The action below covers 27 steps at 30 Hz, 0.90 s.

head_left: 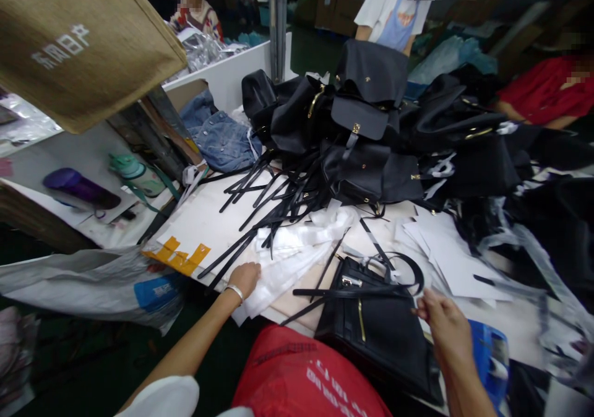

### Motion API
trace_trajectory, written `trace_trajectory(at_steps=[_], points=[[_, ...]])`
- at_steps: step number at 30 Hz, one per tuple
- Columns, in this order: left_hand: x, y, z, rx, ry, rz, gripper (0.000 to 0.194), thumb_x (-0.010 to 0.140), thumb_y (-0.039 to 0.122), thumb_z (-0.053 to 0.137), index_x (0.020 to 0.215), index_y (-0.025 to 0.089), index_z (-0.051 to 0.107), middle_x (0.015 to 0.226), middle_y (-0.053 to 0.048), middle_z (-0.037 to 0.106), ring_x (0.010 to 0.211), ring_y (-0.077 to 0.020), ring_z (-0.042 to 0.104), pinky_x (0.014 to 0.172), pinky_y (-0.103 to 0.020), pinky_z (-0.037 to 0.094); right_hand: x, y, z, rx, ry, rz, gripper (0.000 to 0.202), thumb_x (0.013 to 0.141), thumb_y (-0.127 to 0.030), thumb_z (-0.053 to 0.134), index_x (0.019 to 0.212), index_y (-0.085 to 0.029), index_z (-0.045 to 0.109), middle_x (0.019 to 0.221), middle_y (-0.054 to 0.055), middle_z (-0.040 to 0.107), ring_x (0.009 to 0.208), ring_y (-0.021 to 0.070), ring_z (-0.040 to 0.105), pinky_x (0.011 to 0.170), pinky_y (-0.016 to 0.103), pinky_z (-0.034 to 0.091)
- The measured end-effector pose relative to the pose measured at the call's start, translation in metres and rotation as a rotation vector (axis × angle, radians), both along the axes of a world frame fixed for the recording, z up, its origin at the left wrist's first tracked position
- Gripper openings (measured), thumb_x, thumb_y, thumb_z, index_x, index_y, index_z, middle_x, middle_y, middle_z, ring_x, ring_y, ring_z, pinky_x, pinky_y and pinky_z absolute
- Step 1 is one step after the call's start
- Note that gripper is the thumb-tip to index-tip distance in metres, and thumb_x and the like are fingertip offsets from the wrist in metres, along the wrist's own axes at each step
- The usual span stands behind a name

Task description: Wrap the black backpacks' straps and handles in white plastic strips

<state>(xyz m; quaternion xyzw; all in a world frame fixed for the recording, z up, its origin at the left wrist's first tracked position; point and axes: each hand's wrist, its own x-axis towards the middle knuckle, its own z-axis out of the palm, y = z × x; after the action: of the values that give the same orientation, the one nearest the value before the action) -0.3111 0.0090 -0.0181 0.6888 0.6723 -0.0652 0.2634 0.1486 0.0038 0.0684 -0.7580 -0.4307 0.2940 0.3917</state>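
Note:
My left hand (245, 281) is closed at the edge of thin white wrapping sheets (290, 268), its fingers pressed on their near left part. My right hand (440, 315) is raised at the right side of a black bag (371, 318), fingers curled together; anything between them is too small to tell. The bag lies near the table's front edge, with a gold zipper on its face and a dark strap (343, 292) across its top. Loose black straps (283, 200) lie beyond the white sheets.
Black bags (371, 163) are piled at the back. White paper (452, 250) lies right of centre, and a blue container (489, 355) is beside my right wrist. A denim garment (223, 138) lies back left. Bottles (78, 188) stand on the left shelf. People are beyond the table.

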Motion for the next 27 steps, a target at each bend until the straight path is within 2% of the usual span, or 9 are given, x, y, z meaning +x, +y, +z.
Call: trace_trajectory(at_steps=[2, 5, 8, 11, 15, 18, 20, 23, 27], points=[[-0.001, 0.001, -0.001, -0.004, -0.044, 0.011, 0.013, 0.081, 0.024, 0.056, 0.091, 0.017, 0.061, 0.097, -0.01, 0.063, 0.092, -0.0226, 0.058, 0.08, -0.032, 0.04, -0.028, 0.014, 0.008, 0.01, 0.114, 0.08, 0.039, 0.072, -0.055, 0.063, 0.082, -0.018, 0.054, 0.061, -0.002, 0.058, 0.053, 0.014, 0.057, 0.058, 0.028, 0.052], [-0.002, -0.002, -0.002, -0.016, -0.101, 0.051, 0.03, 0.072, 0.025, 0.066, 0.101, 0.019, 0.059, 0.103, -0.009, 0.063, 0.095, -0.0233, 0.058, 0.079, -0.03, 0.04, -0.073, 0.022, 0.014, -0.019, 0.122, 0.223, 0.044, 0.074, -0.053, 0.062, 0.096, -0.018, 0.052, 0.071, 0.002, 0.064, 0.052, 0.0138, 0.058, 0.053, 0.026, 0.05], [-0.004, -0.004, -0.003, -0.044, -0.133, 0.12, 0.027, 0.067, 0.022, 0.069, 0.093, 0.018, 0.061, 0.088, -0.009, 0.066, 0.086, -0.0247, 0.061, 0.074, -0.031, 0.04, -0.116, 0.017, 0.016, -0.123, 0.085, 0.415, 0.035, 0.082, -0.054, 0.051, 0.085, -0.019, 0.054, 0.056, -0.002, 0.06, 0.041, 0.0112, 0.051, 0.043, 0.021, 0.04], [-0.009, 0.0, 0.001, -0.028, -0.187, 0.202, 0.01, 0.076, 0.027, 0.06, 0.079, 0.018, 0.061, 0.075, -0.007, 0.065, 0.081, -0.0238, 0.061, 0.072, -0.031, 0.039, -0.146, 0.011, 0.011, -0.199, 0.129, 0.548, 0.036, 0.085, -0.055, 0.046, 0.073, -0.021, 0.05, 0.045, -0.005, 0.054, 0.035, 0.0097, 0.044, 0.039, 0.019, 0.034], [-0.007, 0.011, 0.008, 0.005, -0.354, 0.302, 0.027, 0.084, 0.036, 0.047, 0.065, 0.019, 0.055, 0.066, -0.003, 0.061, 0.073, -0.0186, 0.059, 0.067, -0.027, 0.039, -0.17, 0.007, -0.01, -0.335, 0.274, 0.65, 0.043, 0.087, -0.058, 0.037, 0.072, -0.021, 0.051, 0.043, -0.004, 0.054, 0.033, 0.0098, 0.043, 0.037, 0.019, 0.032], [0.007, 0.016, 0.008, 0.004, -0.504, 0.39, 0.032, 0.084, 0.039, 0.043, 0.06, 0.019, 0.05, 0.06, 0.001, 0.058, 0.063, -0.0152, 0.056, 0.059, -0.024, 0.039, -0.188, 0.006, -0.03, -0.39, 0.407, 0.712, 0.045, 0.087, -0.059, 0.035, 0.078, -0.019, 0.054, 0.054, -0.002, 0.061, 0.039, 0.0106, 0.051, 0.041, 0.02, 0.037], [0.022, 0.018, 0.005, -0.005, -0.59, 0.456, 0.031, 0.084, 0.039, 0.04, 0.062, 0.019, 0.049, 0.055, 0.002, 0.056, 0.055, -0.014, 0.054, 0.054, -0.023, 0.038, -0.205, 0.004, -0.042, -0.374, 0.499, 0.712, 0.04, 0.085, -0.058, 0.042, 0.084, -0.019, 0.053, 0.067, 0.0, 0.064, 0.053, 0.0123, 0.059, 0.049, 0.022, 0.043], [0.044, 0.02, 0.001, -0.019, -0.695, 0.557, 0.03, 0.085, 0.04, 0.037, 0.067, 0.02, 0.05, 0.05, 0.003, 0.055, 0.045, -0.0131, 0.05, 0.048, -0.023, 0.037, -0.235, -0.002, -0.057, -0.402, 0.629, 0.683, 0.041, 0.077, -0.054, 0.056, 0.099, -0.02, 0.049, 0.078, 0.001, 0.063, 0.066, 0.0146, 0.061, 0.054, 0.024, 0.047], [0.064, 0.028, -0.001, 0.005, -0.797, 0.673, 0.028, 0.085, 0.039, 0.038, 0.069, 0.019, 0.051, 0.053, 0.003, 0.057, 0.05, -0.0128, 0.053, 0.052, -0.023, 0.041, -0.262, -0.009, -0.077, -0.48, 0.602, 0.639, 0.041, 0.066, -0.041, 0.07, 0.093, -0.021, 0.048, 0.068, -0.005, 0.058, 0.055, 0.0122, 0.055, 0.049, 0.022, 0.043]])
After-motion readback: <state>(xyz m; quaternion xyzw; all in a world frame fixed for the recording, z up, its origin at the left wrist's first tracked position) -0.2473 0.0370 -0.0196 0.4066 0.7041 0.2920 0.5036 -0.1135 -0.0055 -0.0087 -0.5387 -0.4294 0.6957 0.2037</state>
